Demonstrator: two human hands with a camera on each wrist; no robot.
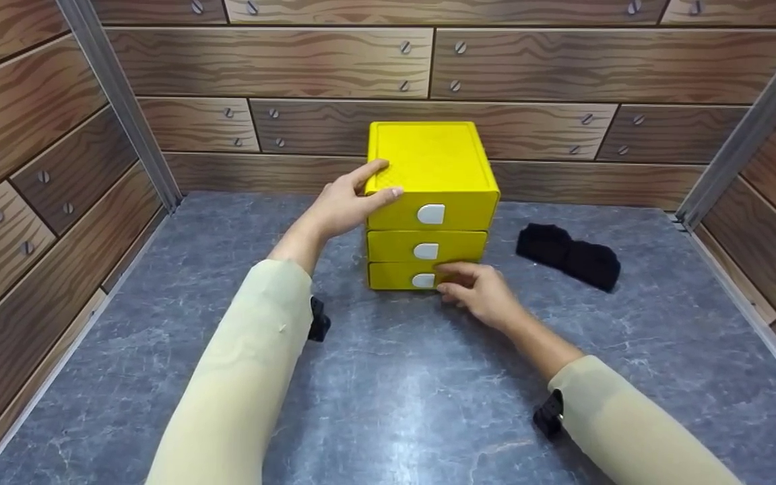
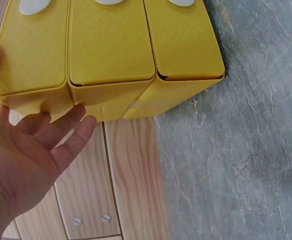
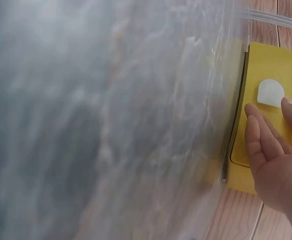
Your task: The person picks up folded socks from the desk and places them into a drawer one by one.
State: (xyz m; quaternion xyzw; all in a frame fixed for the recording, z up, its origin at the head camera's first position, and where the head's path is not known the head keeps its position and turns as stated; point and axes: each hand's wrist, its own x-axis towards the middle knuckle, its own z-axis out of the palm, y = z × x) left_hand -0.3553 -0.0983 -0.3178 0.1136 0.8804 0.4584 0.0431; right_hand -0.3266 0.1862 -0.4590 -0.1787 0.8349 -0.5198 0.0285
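A yellow cabinet (image 1: 432,156) with three stacked drawers stands upright, all its drawers closed. Each drawer front carries a white rounded handle. My left hand (image 1: 342,204) rests at the cabinet's upper left front corner, one finger over the top and the thumb by the front edge. In the left wrist view its other fingers (image 2: 65,129) lie loosely extended against the side. My right hand (image 1: 488,296) is at the bottom drawer (image 1: 391,276), with thumb and fingertips beside its white handle (image 3: 271,93); the fingers are fairly straight, and a firm hold on the handle is not visible.
A folded black cloth item (image 1: 568,257) lies on the grey marbled table (image 1: 374,404), right of the cabinet. Behind and on both sides stand wood-plank-patterned walls (image 1: 334,64) with metal corner posts (image 1: 122,101).
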